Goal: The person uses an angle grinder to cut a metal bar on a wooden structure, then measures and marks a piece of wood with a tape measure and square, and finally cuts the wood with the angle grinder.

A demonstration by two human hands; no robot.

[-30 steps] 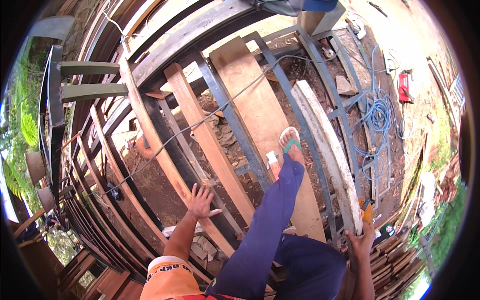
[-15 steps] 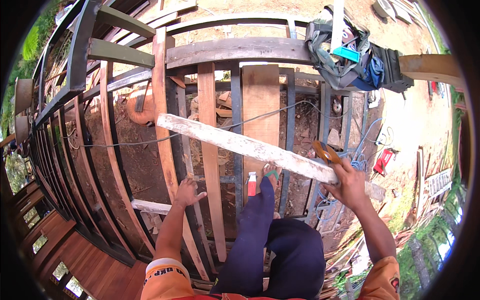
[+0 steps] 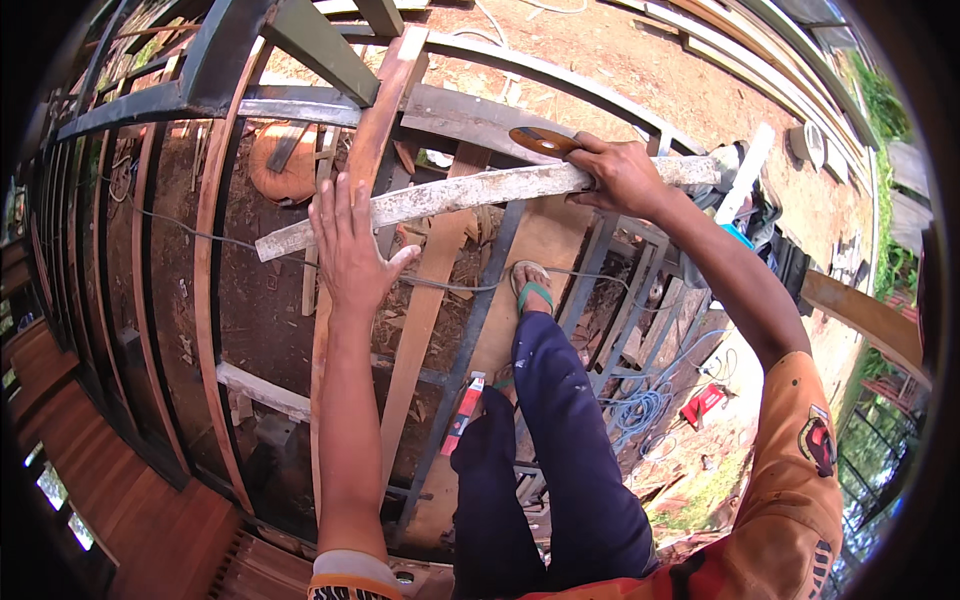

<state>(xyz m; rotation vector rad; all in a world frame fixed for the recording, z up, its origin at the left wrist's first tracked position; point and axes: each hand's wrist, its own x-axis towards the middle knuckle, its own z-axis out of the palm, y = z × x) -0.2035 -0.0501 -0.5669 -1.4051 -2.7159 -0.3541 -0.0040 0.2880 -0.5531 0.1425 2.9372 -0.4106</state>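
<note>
One paint-worn white plank (image 3: pixel 470 192) extends from left of the left hand (image 3: pixel 348 240), spread open across it apparently to steady that end, to right of the right hand (image 3: pixel 622 178), clenched around it and an abrasive disc (image 3: pixel 540 141), presumably so one grip controls both.

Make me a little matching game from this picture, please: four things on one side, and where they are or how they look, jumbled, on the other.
Things:
1. Long board
2. Round disc
3. Coiled cable
4. Left hand

Places, colours and states:
A. Blue, to the right of the legs
B. Open, fingers pointing away from the body
C. Whitish and worn, gripped in the right hand
D. Partly orange-brown, at the right hand's fingers

Right pairs: 1-C, 2-D, 3-A, 4-B
</note>
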